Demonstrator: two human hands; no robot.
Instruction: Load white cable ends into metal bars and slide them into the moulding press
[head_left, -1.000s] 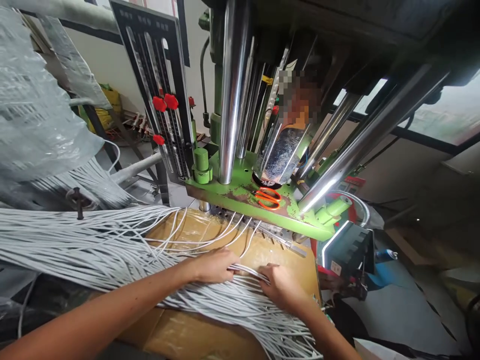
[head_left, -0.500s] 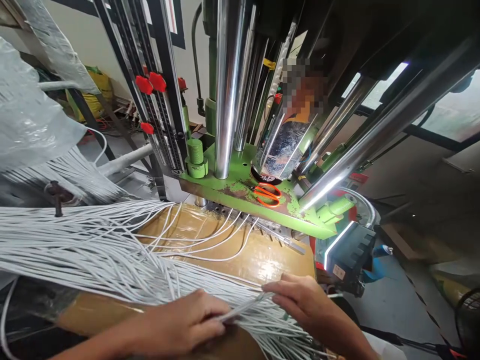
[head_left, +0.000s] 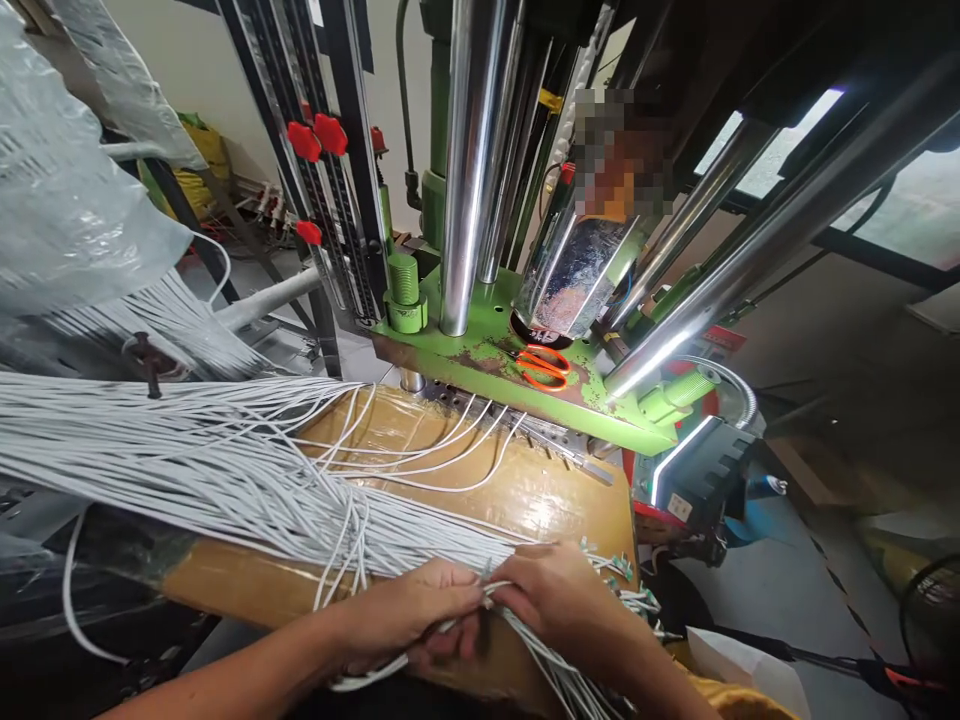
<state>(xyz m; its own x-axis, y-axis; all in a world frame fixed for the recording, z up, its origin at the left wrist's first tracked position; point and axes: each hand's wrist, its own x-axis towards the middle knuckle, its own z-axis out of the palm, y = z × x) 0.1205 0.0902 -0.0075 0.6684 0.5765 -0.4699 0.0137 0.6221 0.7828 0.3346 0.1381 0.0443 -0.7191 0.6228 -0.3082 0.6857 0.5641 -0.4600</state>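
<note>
Left hand point(head_left: 431, 610) is sitting at lower centre, thumb and fingers closing narrow on a few pale grey cables point(head_left: 225, 480). Right hand point(head_left: 559, 595) is sitting just beside it, to the right, fingers bent, also pinching cable; its grip is narrow. The two sets of fingertips are almost meeting, so exact contact is hard to tell. One loose length is curling out below the left hand; a bunch is running down from the right hand toward the bottom edge.

The rest of the cables are lying in a thick sheaf from the left edge to centre, over a brown, shiny-surfaced counter point(head_left: 555, 500). Green-tipped ends point(head_left: 622, 567) are showing just right of the right hand. Four or so single cables are arcing up to the lower edge of a green machine plate point(head_left: 487, 325) at centre.

Orange-handled scissors point(head_left: 547, 369) are lying on that plate. Steel column point(head_left: 469, 180) is standing on it, upper centre.

Labels: dark lamp housing point(head_left: 705, 475), right of centre, is carrying a pale sticker point(head_left: 679, 507); print too small to read. White marking point(head_left: 546, 337) above the scissors is showing too, also illegible. Red knobs point(head_left: 330, 133) are sitting upper left; plastic sheeting point(head_left: 67, 180) is hanging further left.
</note>
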